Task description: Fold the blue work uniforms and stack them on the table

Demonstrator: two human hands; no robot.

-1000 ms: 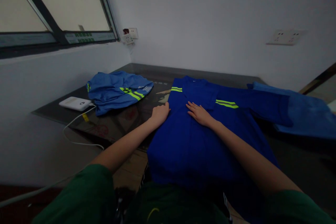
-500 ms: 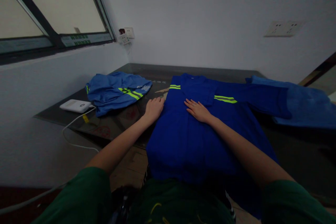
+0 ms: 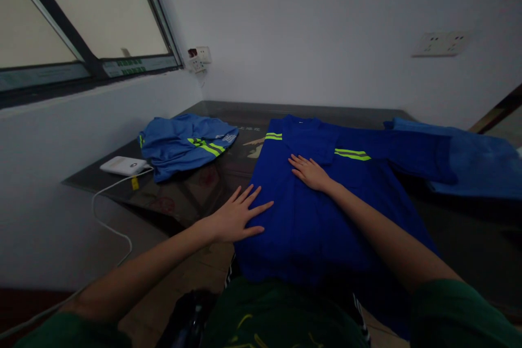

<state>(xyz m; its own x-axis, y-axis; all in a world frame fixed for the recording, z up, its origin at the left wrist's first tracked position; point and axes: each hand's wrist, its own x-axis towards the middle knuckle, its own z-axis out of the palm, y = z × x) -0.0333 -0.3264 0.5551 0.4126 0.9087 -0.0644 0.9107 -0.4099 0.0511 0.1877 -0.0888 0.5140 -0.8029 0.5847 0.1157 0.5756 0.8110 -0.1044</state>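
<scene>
Resting flat, my right hand [image 3: 312,174] lies on the front of a royal-blue cloth shirt with yellow-green and grey stripes [image 3: 293,228], its fingers stretched out and gripping nothing. My left hand [image 3: 232,220], set lower and apart from the right, has its fingers fanned wide over the shirt's left edge; whether it touches the cloth I cannot tell. The shirt is spread across the dark, glossy worktop [image 3: 191,190], collar at the far end, the lower part towards my body. Its one visible sleeve reaches right, overlapping a lighter blue piece of fabric [image 3: 481,168]. Well to the left sits a crumpled light-blue striped garment [image 3: 175,141]; just beside it is a flat white plastic device [image 3: 124,166] with a white cable [image 3: 108,217] trailing off the edge. Beyond rises a pale wall [image 3: 305,38] bearing white rectangular sockets [image 3: 441,43].
</scene>
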